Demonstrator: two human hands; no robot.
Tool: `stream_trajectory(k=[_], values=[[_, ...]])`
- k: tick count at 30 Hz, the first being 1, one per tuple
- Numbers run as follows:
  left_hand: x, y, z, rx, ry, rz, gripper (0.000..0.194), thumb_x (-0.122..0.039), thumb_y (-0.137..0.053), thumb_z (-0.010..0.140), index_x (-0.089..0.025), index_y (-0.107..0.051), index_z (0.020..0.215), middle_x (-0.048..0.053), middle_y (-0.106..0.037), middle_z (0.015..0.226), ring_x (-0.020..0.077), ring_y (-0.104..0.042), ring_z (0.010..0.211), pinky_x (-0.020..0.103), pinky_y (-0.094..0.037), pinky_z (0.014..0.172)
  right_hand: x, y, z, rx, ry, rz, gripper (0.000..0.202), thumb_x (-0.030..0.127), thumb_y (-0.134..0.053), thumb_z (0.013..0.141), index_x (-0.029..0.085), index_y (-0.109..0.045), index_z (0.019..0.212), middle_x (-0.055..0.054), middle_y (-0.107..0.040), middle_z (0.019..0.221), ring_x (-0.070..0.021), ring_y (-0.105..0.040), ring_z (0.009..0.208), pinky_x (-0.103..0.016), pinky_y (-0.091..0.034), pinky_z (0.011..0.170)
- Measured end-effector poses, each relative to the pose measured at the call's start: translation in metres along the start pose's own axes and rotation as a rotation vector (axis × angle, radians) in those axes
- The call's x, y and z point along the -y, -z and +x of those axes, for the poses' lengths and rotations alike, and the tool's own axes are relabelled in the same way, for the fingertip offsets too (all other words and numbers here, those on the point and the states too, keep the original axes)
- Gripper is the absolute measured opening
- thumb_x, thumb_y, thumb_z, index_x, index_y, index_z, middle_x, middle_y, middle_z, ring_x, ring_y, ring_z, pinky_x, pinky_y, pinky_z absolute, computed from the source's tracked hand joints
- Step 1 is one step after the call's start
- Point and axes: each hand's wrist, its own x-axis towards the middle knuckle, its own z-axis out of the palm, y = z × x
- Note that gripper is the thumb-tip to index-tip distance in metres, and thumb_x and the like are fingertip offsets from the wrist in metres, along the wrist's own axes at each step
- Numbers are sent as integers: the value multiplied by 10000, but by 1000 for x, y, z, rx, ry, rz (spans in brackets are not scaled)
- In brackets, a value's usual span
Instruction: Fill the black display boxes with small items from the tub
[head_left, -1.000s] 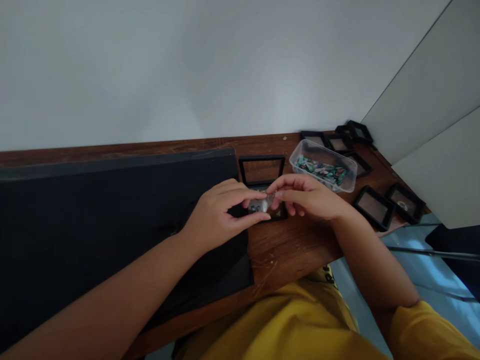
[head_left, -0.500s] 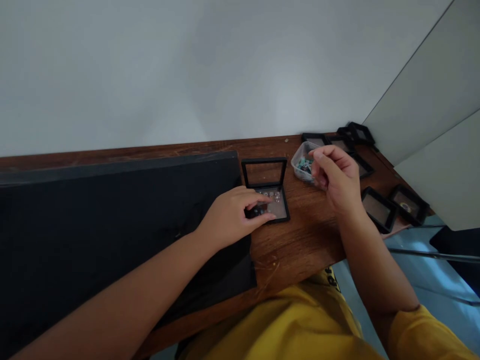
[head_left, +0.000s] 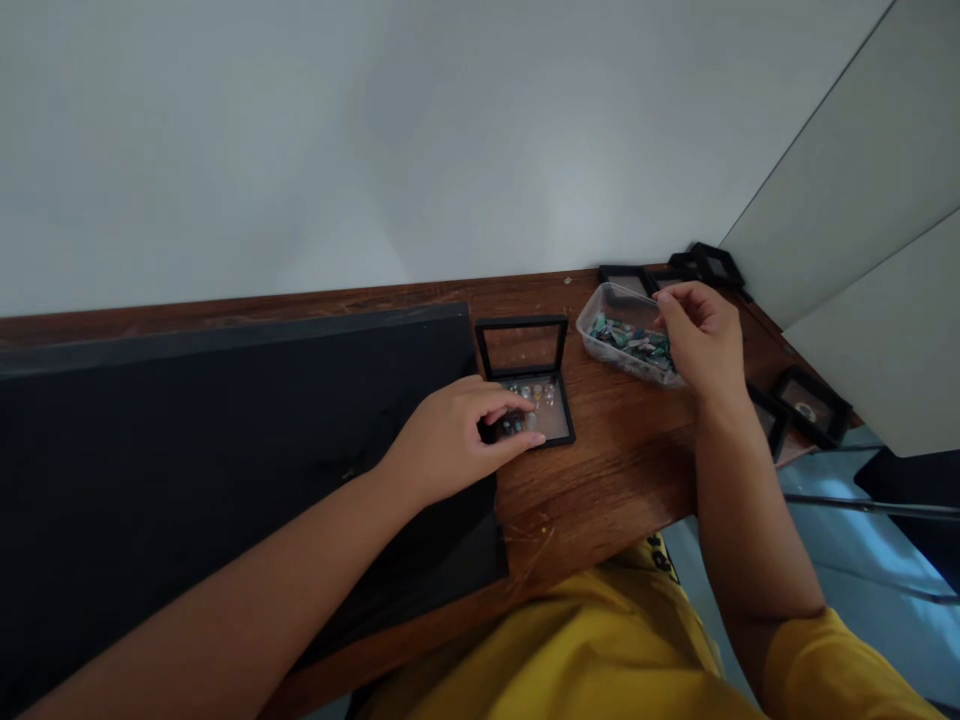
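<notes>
A small black display case (head_left: pixel 566 428) stands with its framed clear lid (head_left: pixel 523 347) raised. Several shiny small stones (head_left: pixel 538 392) lie in rows on its clear film. My left hand (head_left: pixel 465 425) rests over the case's left side, thumb and index finger apart, the thumb on the film near the front edge; its other fingers are partly hidden. My right hand (head_left: pixel 705 335) hangs over the right end of a clear plastic tub (head_left: pixel 622 372), thumb and fingertips pinched together. What they pinch, if anything, cannot be made out. Green, grey and dark stone pieces (head_left: pixel 634 340) lie in the tub.
Several other black cases (head_left: pixel 811 408) lie at the right end and back corner of the wooden table (head_left: pixel 600 480). A black mat (head_left: pixel 187 450) covers the table's left part. A pale wall (head_left: pixel 300 150) rises behind, and the table's front edge runs close to my body.
My right hand has moved right, from the tub's near middle to its right end, uncovering more of the stones. My left hand stays at the case, with little change. The view has shifted slightly.
</notes>
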Motion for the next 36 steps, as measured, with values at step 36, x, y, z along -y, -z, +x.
stream_trajectory(k=[36], values=[[-6,16,2,-247,-50,-61,303,-377,-602,1008,-223,-743,789,22,-737,712,179,-622,687,342,-500,694,4,-6,0,217,100,56,199,279,-634,908,199,-773,1026,-17,-690,793,-146,-546,641,-303,-476,660]])
